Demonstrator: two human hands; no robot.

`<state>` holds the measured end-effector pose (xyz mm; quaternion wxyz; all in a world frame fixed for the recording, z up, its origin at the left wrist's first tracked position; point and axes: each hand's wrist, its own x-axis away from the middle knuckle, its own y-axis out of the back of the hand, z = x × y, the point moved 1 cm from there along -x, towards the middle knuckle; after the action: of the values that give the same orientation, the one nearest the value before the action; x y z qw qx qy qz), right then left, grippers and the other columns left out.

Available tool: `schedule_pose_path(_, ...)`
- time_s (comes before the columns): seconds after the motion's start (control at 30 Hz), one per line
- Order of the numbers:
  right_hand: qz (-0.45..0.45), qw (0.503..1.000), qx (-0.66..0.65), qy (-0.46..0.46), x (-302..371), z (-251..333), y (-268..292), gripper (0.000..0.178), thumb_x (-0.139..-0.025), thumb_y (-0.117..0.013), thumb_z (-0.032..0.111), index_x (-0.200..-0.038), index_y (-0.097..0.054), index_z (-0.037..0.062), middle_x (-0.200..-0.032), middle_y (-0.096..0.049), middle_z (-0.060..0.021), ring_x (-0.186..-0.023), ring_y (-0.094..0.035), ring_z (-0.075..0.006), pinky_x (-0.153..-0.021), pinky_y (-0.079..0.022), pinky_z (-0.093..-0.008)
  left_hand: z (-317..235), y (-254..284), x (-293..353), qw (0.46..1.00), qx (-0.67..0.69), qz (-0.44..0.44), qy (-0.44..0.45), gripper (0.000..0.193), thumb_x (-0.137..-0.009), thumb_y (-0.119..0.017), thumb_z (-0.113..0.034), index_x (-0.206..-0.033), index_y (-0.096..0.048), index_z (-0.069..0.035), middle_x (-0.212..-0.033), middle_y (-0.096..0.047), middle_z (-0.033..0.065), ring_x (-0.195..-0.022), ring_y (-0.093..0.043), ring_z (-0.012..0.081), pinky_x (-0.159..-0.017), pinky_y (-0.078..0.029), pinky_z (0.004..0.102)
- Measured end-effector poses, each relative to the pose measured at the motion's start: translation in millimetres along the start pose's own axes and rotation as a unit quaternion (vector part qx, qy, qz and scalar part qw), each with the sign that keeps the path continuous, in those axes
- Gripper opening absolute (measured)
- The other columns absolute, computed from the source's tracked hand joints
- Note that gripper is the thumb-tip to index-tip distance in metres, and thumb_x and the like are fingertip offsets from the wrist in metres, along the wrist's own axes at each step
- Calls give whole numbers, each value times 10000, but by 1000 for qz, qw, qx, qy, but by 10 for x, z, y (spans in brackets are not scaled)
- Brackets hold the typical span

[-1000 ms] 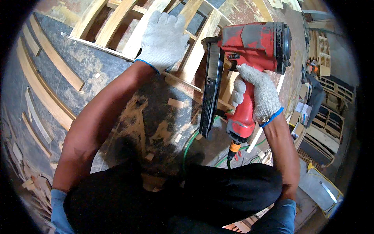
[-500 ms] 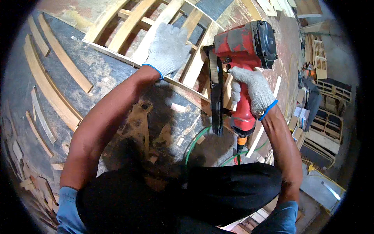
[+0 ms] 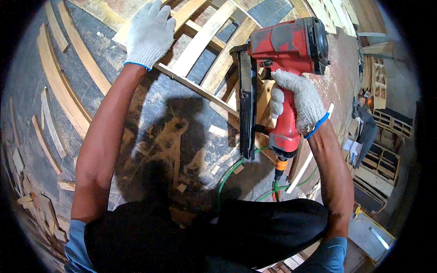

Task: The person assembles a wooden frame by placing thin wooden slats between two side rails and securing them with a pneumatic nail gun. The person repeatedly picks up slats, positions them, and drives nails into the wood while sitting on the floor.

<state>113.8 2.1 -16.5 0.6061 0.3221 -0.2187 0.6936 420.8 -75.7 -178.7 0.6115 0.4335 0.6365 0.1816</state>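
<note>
My right hand [image 3: 300,98], in a grey knit glove with a blue cuff, is wrapped round the handle of a red and black pneumatic nail gun [image 3: 280,43]. The gun is held up over the right part of a slatted wooden frame [image 3: 204,40], its long black magazine [image 3: 247,104] toward me. An orange hose fitting [image 3: 281,164] joins the handle's lower end to a green air hose [image 3: 225,177]. At the frame's left end, my gloved left hand [image 3: 150,36] lies flat and open over the slats, hiding part of them. The gun hides the frame's right side.
Loose wooden strips [image 3: 63,86] lie on the dark floor to the left. Sawdust and small offcuts [image 3: 217,131] are scattered before my knees. Pale boards [image 3: 325,13] lie at the far right. Beyond them, another person [image 3: 368,125] is near stacked slatted frames [image 3: 387,157].
My left hand has slid left along the frame, from its middle slats to its left end. My right hand still grips the nail gun, which has shifted only slightly.
</note>
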Motion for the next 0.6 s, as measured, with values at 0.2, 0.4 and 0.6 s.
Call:
schedule_pose_path(0.2, -27, 999, -33, -5, 22, -139, -127, 188, -1020, -605, 268, -998, -587, 82, -674, -588, -68, -502, -579, -221, -496, -515, -378, 4, 7, -1, 999, 6, 34, 21, 251, -972, -543, -236, -1071, -661, -38, -1086, -612, 153, -1085, -598, 351, -972, -491, 458)
schedule_pose_path(0.4, -9, 985, -164, -51, 35, -141, -292, 242, -1017, -614, 324, -910, -566, 112, -643, -577, -55, -491, -565, -232, -490, -515, -412, 1, 3, 10, 999, 3, 38, 9, 243, -975, -541, -235, -1063, -663, -43, -1098, -607, 146, -1094, -593, 337, -969, -490, 453)
schedule_pose_path(0.6, -31, 963, -260, -65, 40, -35, -542, 194, -1028, -596, 346, -948, -524, 185, -595, -490, 4, -504, -548, -207, -533, -548, -449, 0, 18, 11, 998, -5, 61, 21, 246, -974, -541, -235, -1076, -662, -48, -1144, -607, 142, -1125, -586, 328, -979, -485, 446)
